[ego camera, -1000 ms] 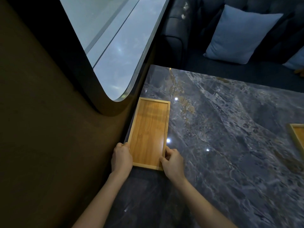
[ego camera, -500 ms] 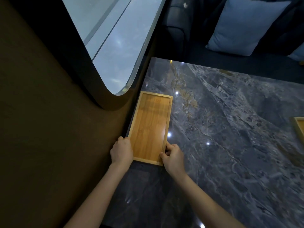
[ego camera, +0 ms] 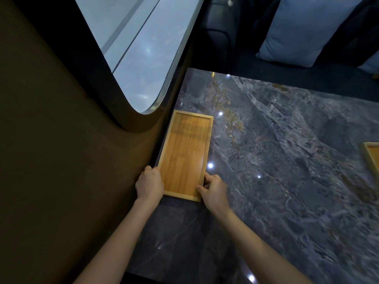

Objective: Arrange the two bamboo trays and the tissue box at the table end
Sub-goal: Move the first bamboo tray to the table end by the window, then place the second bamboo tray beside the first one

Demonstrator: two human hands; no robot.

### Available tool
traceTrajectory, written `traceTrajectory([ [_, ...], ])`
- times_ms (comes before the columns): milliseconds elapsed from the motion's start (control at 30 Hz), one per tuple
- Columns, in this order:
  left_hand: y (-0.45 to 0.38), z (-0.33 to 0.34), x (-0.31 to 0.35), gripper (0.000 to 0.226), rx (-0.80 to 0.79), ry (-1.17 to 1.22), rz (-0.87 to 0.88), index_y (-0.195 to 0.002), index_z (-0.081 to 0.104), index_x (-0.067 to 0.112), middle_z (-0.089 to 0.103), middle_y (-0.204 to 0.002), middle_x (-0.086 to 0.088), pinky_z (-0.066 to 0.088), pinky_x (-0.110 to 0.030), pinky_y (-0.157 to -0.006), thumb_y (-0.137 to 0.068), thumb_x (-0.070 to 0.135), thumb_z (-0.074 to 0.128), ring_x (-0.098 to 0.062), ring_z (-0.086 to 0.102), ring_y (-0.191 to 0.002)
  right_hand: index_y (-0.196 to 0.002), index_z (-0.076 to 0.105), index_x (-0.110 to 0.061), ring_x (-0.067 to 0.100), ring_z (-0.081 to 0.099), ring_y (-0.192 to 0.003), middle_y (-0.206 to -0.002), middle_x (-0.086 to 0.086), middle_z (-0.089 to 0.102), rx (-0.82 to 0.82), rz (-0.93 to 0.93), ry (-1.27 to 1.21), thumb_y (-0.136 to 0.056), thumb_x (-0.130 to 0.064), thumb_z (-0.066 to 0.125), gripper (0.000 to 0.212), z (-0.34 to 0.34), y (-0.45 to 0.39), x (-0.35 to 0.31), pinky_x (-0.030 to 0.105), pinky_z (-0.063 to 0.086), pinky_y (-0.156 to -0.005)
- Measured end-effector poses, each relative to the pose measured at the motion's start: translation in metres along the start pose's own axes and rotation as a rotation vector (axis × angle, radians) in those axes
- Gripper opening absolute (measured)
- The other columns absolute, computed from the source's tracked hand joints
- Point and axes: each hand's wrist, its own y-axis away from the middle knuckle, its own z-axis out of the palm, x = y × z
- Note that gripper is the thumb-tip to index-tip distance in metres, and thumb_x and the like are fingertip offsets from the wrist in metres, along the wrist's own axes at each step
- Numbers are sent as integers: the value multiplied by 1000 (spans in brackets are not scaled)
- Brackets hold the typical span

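Observation:
An empty rectangular bamboo tray (ego camera: pixel 186 154) lies flat on the dark marble table (ego camera: pixel 276 160), its long left side close against the brown wall. My left hand (ego camera: pixel 149 182) grips the tray's near left corner, and my right hand (ego camera: pixel 214 188) grips its near right corner. A second bamboo tray (ego camera: pixel 372 156) shows only partly at the right edge of the view. No tissue box is in view.
A brown wall (ego camera: pixel 61 160) with a rounded window (ego camera: pixel 139 48) borders the table on the left. Beyond the table's far edge stands a dark sofa (ego camera: pixel 225 33) with a light blue cushion (ego camera: pixel 303 29).
The tray has slid slightly farther along the wall under both hands, which keep the same grip. The second tray has shifted a little in view as my head moved.

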Motion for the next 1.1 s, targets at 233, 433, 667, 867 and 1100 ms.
traceTrajectory([
  [233, 2, -3, 3, 17, -12, 25, -29, -94, 59, 3, 57, -102, -16, 50, -35, -69, -93, 7, 42, -22, 53, -76, -95, 57, -7, 25, 58, -85, -95, 12, 58, -125, -34, 35, -79, -10, 62, 17, -5, -1, 1, 32, 50, -77],
  [433, 0, -4, 11, 45, -168, -32, -83, -137, 32, 2, 44, -132, -20, 47, -46, -91, -93, 9, 38, -34, 49, -114, -129, 44, -7, 12, 57, -87, -96, -2, 60, -254, 55, -134, -80, -14, 64, 53, -27, 1, 5, 11, 46, -72],
  [667, 25, 3, 79, 39, -44, -244, 109, -125, 43, 7, 41, -134, -17, 37, -46, -100, -90, 24, 44, -33, 36, -124, -110, 62, -3, 27, 60, -106, -111, 15, 67, -289, 3, 27, -82, -19, 62, 32, -111, 5, 30, 31, 44, -89],
  [867, 40, 19, 188, 26, -342, 172, 272, -85, 67, 2, 69, -88, -19, 48, -31, -71, -88, 21, 50, -30, 65, -88, -105, 66, -8, 25, 61, -104, -109, 13, 69, -123, -8, 140, -84, -24, 59, 27, -220, 19, 77, 32, 45, -89],
  [1100, 75, 63, 318, 32, -590, 408, 223, -55, 54, 14, 54, -55, -4, 37, -20, -42, -87, 16, 52, -14, 50, -51, -106, 66, -10, 17, 60, -98, -109, 10, 68, 60, 73, 20, -84, -24, 61, 27, -343, 55, 168, 24, 41, -77],
])
